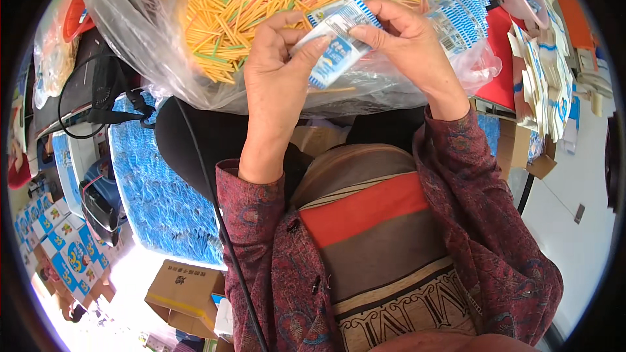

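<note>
I have both hands in view on one small packet, held over the front edge of a bag of sticks. My left hand [277, 68] is curled loosely, its thumb across the face of the packet [336, 55]; the fingertips behind it are partly hidden. My right hand [411, 42] pinches the upper right edge, thumb in front and fingers behind. The packet is white and blue, tilted with its top toward the right.

Beneath and beyond it, I see thin yellow, orange, pink and green sticks [261, 0] heaped in the clear plastic bag [130, 23]. Blue-and-white wrappers [460, 19] lie right of the sticks, and farther right stands a stack of flat packs [541, 75]. At lower left sit a mass of blue packets [163, 182] and a cardboard box [182, 290].
</note>
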Action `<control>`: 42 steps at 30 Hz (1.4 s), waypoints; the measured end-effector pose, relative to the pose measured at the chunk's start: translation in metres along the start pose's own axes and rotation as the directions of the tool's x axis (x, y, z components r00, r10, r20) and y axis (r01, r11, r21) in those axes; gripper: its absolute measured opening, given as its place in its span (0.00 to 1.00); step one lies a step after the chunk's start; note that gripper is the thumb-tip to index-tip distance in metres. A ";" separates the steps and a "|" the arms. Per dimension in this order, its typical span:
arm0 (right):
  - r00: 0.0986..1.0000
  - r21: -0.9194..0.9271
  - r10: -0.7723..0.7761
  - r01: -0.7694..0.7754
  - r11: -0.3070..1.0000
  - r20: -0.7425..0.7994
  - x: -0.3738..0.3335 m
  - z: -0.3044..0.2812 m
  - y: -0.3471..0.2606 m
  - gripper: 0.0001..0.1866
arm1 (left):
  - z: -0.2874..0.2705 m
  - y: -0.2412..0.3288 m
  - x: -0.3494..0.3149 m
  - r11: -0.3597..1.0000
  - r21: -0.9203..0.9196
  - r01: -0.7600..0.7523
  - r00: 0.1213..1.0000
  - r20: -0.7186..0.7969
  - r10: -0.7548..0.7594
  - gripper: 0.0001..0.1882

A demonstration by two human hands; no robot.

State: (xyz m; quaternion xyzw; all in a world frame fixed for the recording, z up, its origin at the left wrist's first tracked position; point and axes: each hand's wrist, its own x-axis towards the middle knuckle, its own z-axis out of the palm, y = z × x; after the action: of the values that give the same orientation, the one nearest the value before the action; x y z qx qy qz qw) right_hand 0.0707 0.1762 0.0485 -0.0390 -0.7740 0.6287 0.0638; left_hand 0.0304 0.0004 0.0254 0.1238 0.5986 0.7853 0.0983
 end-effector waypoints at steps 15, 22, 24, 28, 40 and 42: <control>0.996 -0.473 -0.077 0.092 0.876 0.051 0.023 0.024 -0.021 0.15 | -0.024 -0.001 0.001 0.997 0.076 0.033 0.998 0.051 -0.037 0.05; 0.972 -0.325 0.048 0.031 0.945 0.231 0.075 0.042 -0.076 0.15 | -0.033 0.012 -0.009 0.970 0.236 -0.056 0.998 0.019 0.053 0.03; 0.865 -0.483 -0.185 0.424 0.766 0.467 0.097 0.054 -0.053 0.14 | -0.039 0.020 -0.013 0.992 0.052 -0.117 0.992 0.061 0.114 0.01; 0.593 -0.268 -0.513 0.776 0.572 0.621 0.118 0.073 -0.012 0.12 | -0.047 0.023 -0.012 0.947 -0.224 -0.231 0.971 -0.115 0.209 0.02; 0.422 -0.424 -0.599 0.893 0.148 0.680 0.136 0.086 0.033 0.06 | -0.059 0.025 0.008 0.852 -0.350 -0.389 0.861 -0.467 0.201 0.11; 0.428 -0.360 -0.586 0.902 0.237 0.688 0.138 0.088 0.034 0.06 | -0.060 0.026 0.009 0.828 -0.382 -0.410 0.859 -0.467 0.210 0.09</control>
State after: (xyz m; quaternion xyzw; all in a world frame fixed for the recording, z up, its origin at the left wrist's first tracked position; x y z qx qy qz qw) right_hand -0.0794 0.1174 0.0044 0.4595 -0.8545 0.1631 0.1790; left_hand 0.0029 -0.0585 0.0363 0.0284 0.3690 0.9194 -0.1329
